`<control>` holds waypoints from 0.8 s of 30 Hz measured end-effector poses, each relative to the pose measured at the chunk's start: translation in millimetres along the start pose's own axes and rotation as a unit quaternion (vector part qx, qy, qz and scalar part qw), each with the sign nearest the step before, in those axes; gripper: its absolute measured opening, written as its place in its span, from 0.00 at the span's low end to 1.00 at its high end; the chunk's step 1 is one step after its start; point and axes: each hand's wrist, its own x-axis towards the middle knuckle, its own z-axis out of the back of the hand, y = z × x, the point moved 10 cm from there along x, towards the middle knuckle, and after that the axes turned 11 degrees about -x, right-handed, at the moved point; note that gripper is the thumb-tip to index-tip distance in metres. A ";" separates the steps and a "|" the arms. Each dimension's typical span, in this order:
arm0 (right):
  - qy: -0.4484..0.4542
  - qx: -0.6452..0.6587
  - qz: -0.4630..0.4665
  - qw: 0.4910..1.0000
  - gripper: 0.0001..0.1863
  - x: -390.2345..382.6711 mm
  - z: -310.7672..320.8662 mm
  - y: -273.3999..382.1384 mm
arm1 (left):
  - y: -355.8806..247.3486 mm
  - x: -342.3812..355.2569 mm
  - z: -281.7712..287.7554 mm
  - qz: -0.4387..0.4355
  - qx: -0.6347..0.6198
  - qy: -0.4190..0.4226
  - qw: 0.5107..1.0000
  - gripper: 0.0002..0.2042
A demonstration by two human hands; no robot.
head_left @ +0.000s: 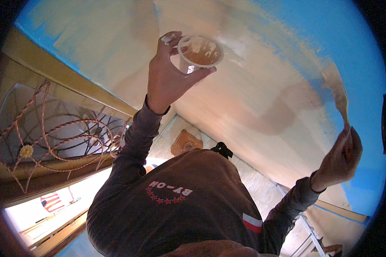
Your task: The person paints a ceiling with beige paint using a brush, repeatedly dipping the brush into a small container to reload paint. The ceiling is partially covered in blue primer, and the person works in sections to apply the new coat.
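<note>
My left hand (165, 73) is raised, its thumb and fingers curled round a clear plastic cup (200, 52). Pale paint smears cling to the cup's inside, and whitish paint marks the fingertips. Out to the right, my right hand (342, 159) grips a paintbrush (339, 96) by its handle, with the bristles pointing up. The bristles lie against or very close to the wall (244, 85), where a cream coat borders bright blue. Streaky brush marks show along that border, and blue shows through thinly in places.
At left, a window frame (73, 85) holds a grille of twisted bars (51, 128) with a yellow rosette. An orange-brown object (186, 142) sits below on the tiled floor (255, 182). Metal ladder-like rails (306, 229) stand at lower right.
</note>
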 end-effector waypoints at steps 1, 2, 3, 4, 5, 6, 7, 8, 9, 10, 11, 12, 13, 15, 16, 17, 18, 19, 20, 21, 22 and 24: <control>-0.006 -0.017 -0.005 1.000 0.10 -2.5 4.9 -7.3 | 3.5 -1.8 0.1 -0.003 0.000 -0.001 1.000 0.47; 0.002 -0.031 -0.002 1.000 0.11 -4.1 8.2 -13.5 | 4.8 -3.0 0.3 -0.006 0.000 -0.002 1.000 0.47; 0.010 -0.045 0.000 0.999 0.12 -6.0 11.1 -17.2 | 6.7 -3.4 0.0 0.005 -0.004 0.000 1.000 0.47; 0.017 -0.060 0.003 0.998 0.13 -7.5 12.2 -18.8 | 7.5 -4.7 -0.1 0.016 -0.008 0.001 1.000 0.47; 0.019 -0.045 -0.010 0.999 0.13 -9.8 14.1 -21.0 | 8.7 -6.2 0.3 0.028 -0.012 0.001 1.000 0.47; 0.020 -0.030 -0.024 0.999 0.13 -10.6 17.3 -16.7 | 9.0 -5.4 -0.4 0.029 -0.017 0.004 0.999 0.47; 0.022 -0.016 -0.038 0.999 0.13 -11.4 19.5 -12.1 | 10.4 -5.8 -1.1 0.031 -0.022 0.007 0.999 0.47; 0.010 -0.009 -0.037 0.999 0.13 -12.6 21.4 -5.6 | 11.3 -6.4 -1.1 0.033 -0.026 0.010 0.999 0.47; 0.010 0.028 -0.044 0.999 0.13 -14.7 20.1 1.0 | 10.2 -6.8 -0.3 0.038 -0.027 0.009 0.999 0.47; 0.012 0.069 -0.051 0.996 0.12 -18.2 14.7 10.5 | 9.1 -9.6 3.5 0.045 -0.024 0.007 0.999 0.47; 0.014 0.111 -0.058 0.992 0.12 -19.5 8.9 21.7 | 8.6 -12.4 7.9 0.051 -0.020 0.003 0.998 0.47; 0.033 0.136 -0.052 0.989 0.12 -16.3 1.2 38.2 | 8.6 -15.5 10.5 0.053 -0.023 -0.003 0.998 0.46; 0.052 0.161 -0.046 0.984 0.11 -11.8 -9.5 56.6 | 8.5 -19.2 12.7 0.055 -0.024 -0.010 0.998 0.46; 0.058 0.205 0.017 0.977 0.10 3.3 -28.0 104.6 | 4.4 -26.0 11.1 0.063 -0.025 -0.013 0.998 0.45; 0.035 0.250 0.053 0.966 0.10 10.2 -33.5 127.4 | -0.3 -28.5 12.4 0.068 -0.023 -0.011 0.997 0.45; 0.012 0.298 0.089 0.950 0.10 15.7 -36.3 153.9 | -4.4 -31.0 19.5 0.073 -0.017 -0.012 0.997 0.45; 0.015 0.315 0.097 0.944 0.10 22.3 -42.0 179.3 | -6.1 -32.5 25.5 0.077 -0.023 -0.015 0.997 0.45; 0.018 0.332 0.105 0.937 0.09 29.1 -46.4 204.4 | -8.1 -34.6 31.5 0.081 -0.027 -0.019 0.996 0.45; -0.012 0.362 0.133 0.922 0.09 33.9 -49.3 226.3 | -9.4 -35.1 33.5 0.084 -0.038 -0.019 0.996 0.45; -0.038 0.396 0.160 0.904 0.08 37.2 -50.2 250.0 | -11.6 -36.3 40.5 0.086 -0.033 -0.020 0.996 0.45; -0.037 0.414 0.177 0.892 0.07 40.1 -50.5 275.3 | -9.8 -38.5 45.4 0.090 -0.028 -0.021 0.995 0.45; -0.052 0.428 0.210 0.878 0.06 42.4 -51.0 325.1 | -5.3 -44.4 67.4 0.098 -0.016 -0.035 0.994 0.45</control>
